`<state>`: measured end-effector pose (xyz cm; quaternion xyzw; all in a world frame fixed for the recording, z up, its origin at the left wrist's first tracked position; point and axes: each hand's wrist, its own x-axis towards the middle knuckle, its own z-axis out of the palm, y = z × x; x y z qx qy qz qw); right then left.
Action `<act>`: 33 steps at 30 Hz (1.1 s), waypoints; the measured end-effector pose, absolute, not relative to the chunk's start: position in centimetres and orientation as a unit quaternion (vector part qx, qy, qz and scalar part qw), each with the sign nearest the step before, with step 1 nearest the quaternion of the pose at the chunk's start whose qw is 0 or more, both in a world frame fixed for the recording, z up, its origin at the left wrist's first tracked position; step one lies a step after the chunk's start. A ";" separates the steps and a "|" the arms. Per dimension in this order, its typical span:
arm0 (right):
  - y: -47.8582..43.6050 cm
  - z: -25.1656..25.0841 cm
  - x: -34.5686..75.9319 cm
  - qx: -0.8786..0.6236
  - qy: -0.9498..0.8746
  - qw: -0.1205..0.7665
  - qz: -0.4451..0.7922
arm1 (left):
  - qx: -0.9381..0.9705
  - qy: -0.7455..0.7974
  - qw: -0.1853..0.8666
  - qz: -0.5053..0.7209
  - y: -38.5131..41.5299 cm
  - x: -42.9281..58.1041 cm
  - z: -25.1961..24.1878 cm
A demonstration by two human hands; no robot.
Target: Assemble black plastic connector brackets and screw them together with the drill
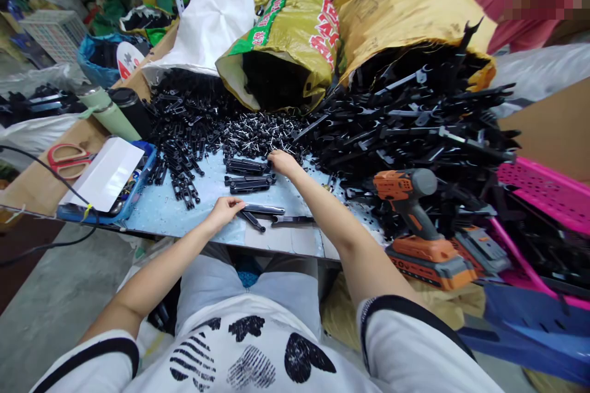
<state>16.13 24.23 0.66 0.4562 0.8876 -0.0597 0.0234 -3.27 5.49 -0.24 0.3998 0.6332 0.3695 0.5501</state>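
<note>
My left hand [225, 212] is closed, fingertips pinching the end of a black bar-shaped part [263, 209]. A shorter black arm [253, 221] angles out from under that bar, apparently joined to it near my fingers. My right hand [282, 161] reaches to the near edge of a pile of small screws [262, 132], its fingers drawn together; whatever is in them is too small to make out. Just left of it lie two groups of black folded arms [249, 183]. Another loose black bar with a forked end [295, 220] rests at the table's front edge.
A heap of black bars [415, 129] covers the right side. An orange cordless drill [410, 202] stands at the right front. Small black links [184, 163] spread to the left, beside a blue tray [150, 163] and red scissors [69, 161]. Open sacks [295, 24] line the back.
</note>
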 end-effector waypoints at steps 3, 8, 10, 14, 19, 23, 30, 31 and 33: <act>23.0 0.6 17.5 0.470 0.880 0.029 -0.058 | 0.395 0.631 0.548 0.381 5.2 -3.2 -0.9; 16.9 -0.8 22.0 0.537 0.842 0.012 -0.055 | 0.421 0.619 0.534 0.392 4.9 -3.4 -2.6; 14.7 -1.3 23.4 0.556 0.829 0.004 -0.064 | 0.437 0.617 0.523 0.393 4.9 -3.5 -2.9; 11.9 -1.1 24.8 0.543 0.816 -0.126 -0.155 | 0.461 0.619 0.503 0.388 4.8 -3.5 -2.8; 9.2 -0.2 23.9 0.457 0.779 -0.362 -0.231 | 0.501 0.618 0.464 0.389 4.6 -3.4 -3.0; 8.1 -1.0 23.1 0.389 0.828 -0.377 -0.144 | 0.517 0.626 0.445 0.378 4.5 -3.7 -3.4; 7.6 -1.7 23.9 0.317 0.902 -0.292 -0.012 | 0.772 0.571 0.077 0.269 3.0 -0.5 -1.2; 7.4 -1.7 24.0 0.307 0.909 -0.283 -0.010 | 0.814 0.528 0.047 0.238 2.7 0.4 -0.9; 7.0 -1.8 24.1 0.303 0.915 -0.266 -0.022 | 0.854 0.482 0.012 0.197 2.1 1.8 -0.6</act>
